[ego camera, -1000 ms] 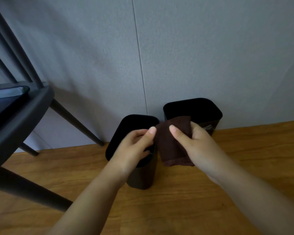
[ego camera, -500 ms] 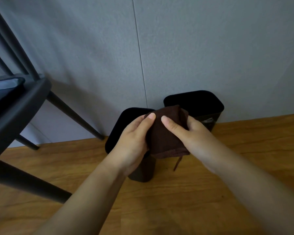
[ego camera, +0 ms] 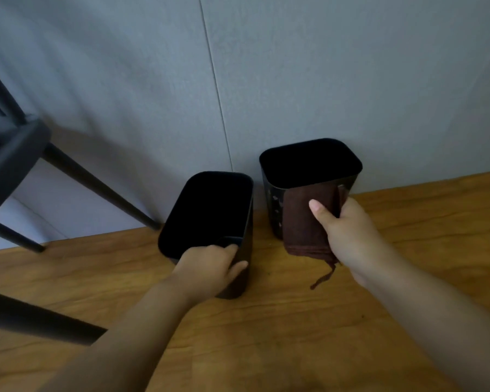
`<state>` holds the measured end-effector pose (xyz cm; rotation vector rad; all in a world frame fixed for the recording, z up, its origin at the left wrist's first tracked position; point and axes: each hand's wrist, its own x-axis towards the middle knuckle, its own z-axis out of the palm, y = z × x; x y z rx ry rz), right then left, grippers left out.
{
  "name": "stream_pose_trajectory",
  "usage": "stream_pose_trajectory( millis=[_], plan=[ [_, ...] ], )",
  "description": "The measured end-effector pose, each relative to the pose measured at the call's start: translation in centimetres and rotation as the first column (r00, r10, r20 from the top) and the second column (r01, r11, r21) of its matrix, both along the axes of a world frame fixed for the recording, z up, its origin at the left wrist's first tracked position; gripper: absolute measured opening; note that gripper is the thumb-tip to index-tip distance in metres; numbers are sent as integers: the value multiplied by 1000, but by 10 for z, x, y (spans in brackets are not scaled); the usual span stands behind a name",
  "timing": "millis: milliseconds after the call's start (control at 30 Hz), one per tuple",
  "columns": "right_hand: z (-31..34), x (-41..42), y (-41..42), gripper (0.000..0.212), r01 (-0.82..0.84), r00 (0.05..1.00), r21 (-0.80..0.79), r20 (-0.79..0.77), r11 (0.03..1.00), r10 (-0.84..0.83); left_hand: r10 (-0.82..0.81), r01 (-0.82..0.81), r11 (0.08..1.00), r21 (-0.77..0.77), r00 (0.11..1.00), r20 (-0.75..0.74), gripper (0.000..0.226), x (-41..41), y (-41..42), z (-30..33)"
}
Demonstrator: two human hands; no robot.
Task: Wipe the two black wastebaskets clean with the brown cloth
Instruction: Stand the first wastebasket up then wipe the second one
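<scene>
The folded brown terry cloth (ego camera: 303, 222) lies flat against the near wall of the right-hand black plastic wastebasket (ego camera: 311, 165), a loose thread-like strip hanging from its lower corner. The right hand (ego camera: 348, 233) pinches the cloth: its thumb stretches across the front of the fabric, while the other fingers curl behind the cloth's right edge, hidden from view. Left of that thumb, pale specks show on the bare part of the basket wall.

Left of the cloth and slightly nearer, the second black rectangular wastebasket (ego camera: 210, 207) stands apart from the first. The left hand (ego camera: 210, 270) grips its near rim, fingers curled over the edge, the thumb lying on the outer wall.

Both baskets stand on a brown wood-grain floor (ego camera: 294, 321) against a grey panelled wall (ego camera: 323, 80). Far left of the left hand's fingers are the dark legs and seat of a black chair (ego camera: 14, 154).
</scene>
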<state>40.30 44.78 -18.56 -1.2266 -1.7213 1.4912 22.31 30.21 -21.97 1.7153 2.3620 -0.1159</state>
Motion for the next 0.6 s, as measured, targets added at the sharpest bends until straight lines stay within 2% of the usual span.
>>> stream_pose_trajectory(
  millis=[67, 100, 133, 200, 267, 333, 367, 467, 533, 600],
  plan=[
    [-5, 1, 0, 41, 2, 1000, -5, 24, 1000, -2, 8, -1, 996, 89, 997, -79, 34, -3, 0, -7],
    [-8, 2, 1, 40, 11, 1000, -11, 24, 1000, -11, 31, -23, 990, 138, 998, -52, 33, -5, -3, -7],
    [-10, 2, 2, 40, 22, 1000, -17, 22, 1000, -22, 68, -70, 981, 180, 997, 22, 31, -8, -6, -6],
    [-16, 4, 4, 42, 44, 998, -26, 34, 999, -43, 173, -245, 934, 259, 946, 273, 26, -16, -16, 2],
    [-20, 4, 6, 44, 50, 998, -28, 48, 998, -48, 259, -499, 808, 314, 779, 571, 22, -24, -29, 13],
    [-22, 3, 4, 47, 36, 998, -22, 44, 999, -35, 306, -726, 648, 228, 523, 795, 19, -28, -43, 22],
    [-24, 2, 3, 48, 23, 999, -15, 39, 1000, -23, 324, -802, 577, 156, 400, 857, 18, -27, -50, 24],
    [-26, -2, -4, 48, -38, 998, 17, 46, 999, 37, 364, -917, 398, -4, 154, 918, 14, -20, -68, 17],
    [-31, -4, -10, 48, -95, 992, 74, 87, 993, 89, 397, -951, 298, -81, 46, 916, 15, -14, -75, 10],
    [-35, -7, -17, 50, -142, 979, 140, 163, 980, 119, 385, -962, 247, -113, -9, 923, 19, -9, -81, 6]
  ],
)
